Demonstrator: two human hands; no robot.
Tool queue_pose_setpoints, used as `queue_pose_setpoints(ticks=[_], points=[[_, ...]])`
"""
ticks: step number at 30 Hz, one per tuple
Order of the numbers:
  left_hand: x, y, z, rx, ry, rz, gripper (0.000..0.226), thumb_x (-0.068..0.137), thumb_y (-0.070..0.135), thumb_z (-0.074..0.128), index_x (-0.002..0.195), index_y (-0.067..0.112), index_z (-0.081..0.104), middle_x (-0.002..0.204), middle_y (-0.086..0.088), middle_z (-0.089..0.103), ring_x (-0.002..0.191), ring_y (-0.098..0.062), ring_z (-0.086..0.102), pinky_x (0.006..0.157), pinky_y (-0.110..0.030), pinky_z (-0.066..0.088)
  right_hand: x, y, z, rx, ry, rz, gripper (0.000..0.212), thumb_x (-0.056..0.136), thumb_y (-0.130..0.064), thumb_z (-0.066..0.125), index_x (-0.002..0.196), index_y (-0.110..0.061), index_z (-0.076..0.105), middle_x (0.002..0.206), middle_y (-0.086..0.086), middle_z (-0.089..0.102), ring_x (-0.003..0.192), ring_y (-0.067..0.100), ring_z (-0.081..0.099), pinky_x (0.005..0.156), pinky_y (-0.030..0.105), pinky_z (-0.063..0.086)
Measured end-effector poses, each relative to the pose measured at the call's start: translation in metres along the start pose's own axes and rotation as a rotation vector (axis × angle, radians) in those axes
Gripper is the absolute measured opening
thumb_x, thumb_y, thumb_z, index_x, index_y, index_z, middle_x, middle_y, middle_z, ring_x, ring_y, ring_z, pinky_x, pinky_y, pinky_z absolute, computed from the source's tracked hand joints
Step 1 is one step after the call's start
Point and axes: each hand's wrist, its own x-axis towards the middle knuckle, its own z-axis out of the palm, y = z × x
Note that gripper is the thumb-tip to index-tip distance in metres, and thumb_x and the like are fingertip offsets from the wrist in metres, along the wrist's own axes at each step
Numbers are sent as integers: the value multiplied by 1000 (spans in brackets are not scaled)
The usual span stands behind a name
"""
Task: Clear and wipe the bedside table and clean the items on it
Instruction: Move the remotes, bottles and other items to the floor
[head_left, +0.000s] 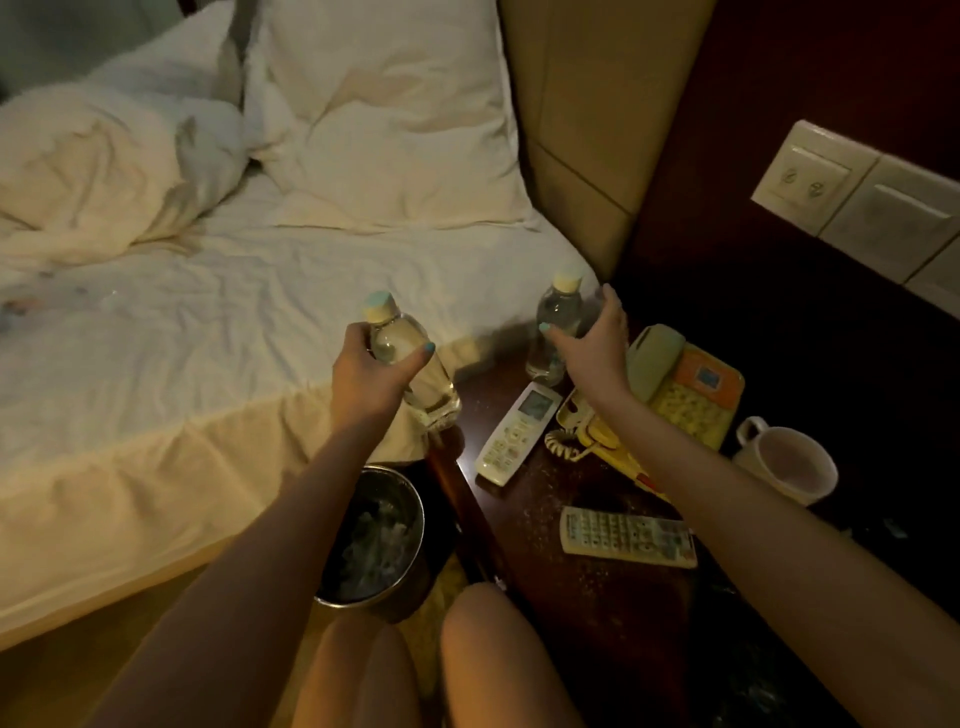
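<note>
Two bottles (431, 395) (558, 312), two remotes (519, 434) (626, 535), one phone (685, 389), one mug (784, 462).

Beside a rumpled bed (218, 322), the left hand (363, 369) and right hand (592, 343) each grip a water bottle above a cluttered table (597, 597).

Both arms stretch to mid-frame — left hand (363, 369) grips the left bottle (434, 392), right hand (592, 340) the right bottle (560, 312).
</note>
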Motion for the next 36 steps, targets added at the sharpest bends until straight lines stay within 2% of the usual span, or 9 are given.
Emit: queue_pose_setpoints(ticks=[2,4,8,13,17,20,26,32,36], points=[[4,8,6,-11,8,8,54,72,38,83,113,18,54,99,2,64,89,-15,62,64,-21,45,14,1,-1,-25,-62,-7,81,79,-27,76,144,-14,30,148,8,35,136,25,35,108,39,36],[8,13,4,-14,12,20,54,72,38,83,112,17,54,99,1,64,90,-17,63,69,-27,49,21,1,0,-61,-108,-6,68,77,-22,77,134,-15,40,135,7,48,124,25,48,96,36,43],[7,18,-12,12,27,22,61,67,46,81,113,17,54,98,0,64,92,-21,62,78,-41,53,25,-5,-1,-129,-215,-44,80,74,-22,79,139,-15,33,137,7,44,123,23,44,95,36,42],[-5,17,-48,14,84,-4,55,70,39,83,111,17,54,96,1,63,90,-18,62,78,-39,53,19,-20,4,-157,-223,-51,58,74,-18,79,121,-10,44,113,7,55,103,23,54,78,32,42],[-19,18,-93,12,164,-25,53,72,37,83,111,17,53,95,1,63,87,-17,61,76,-34,51,-10,-44,13,-280,-368,-205,56,70,-27,81,112,-14,46,104,5,60,95,23,58,79,39,50],[-32,13,-129,33,229,-35,54,71,37,83,111,17,53,94,3,61,87,-16,59,75,-33,50,-35,-74,26,-255,-435,-257,54,73,-28,79,114,-14,46,107,5,59,95,22,56,75,34,46],[-80,-7,-193,70,334,-73,53,73,35,82,112,15,52,99,-2,63,87,-16,60,73,-33,50,-99,-134,77,-184,-446,-405,54,76,-25,76,120,-10,47,116,12,59,104,30,58,85,44,50],[-128,-45,-250,151,393,-172,62,73,38,82,120,13,51,105,0,62,96,-19,60,77,-36,52,-180,-171,145,-64,-661,-451,56,73,-27,78,118,-13,47,114,6,60,102,23,60,87,44,51],[-160,-91,-277,186,433,-284,63,73,40,82,121,14,51,109,1,60,101,-19,59,82,-37,51,-232,-151,197,-32,-818,-406,57,73,-20,80,117,-13,45,110,3,59,100,19,59,84,37,52]])
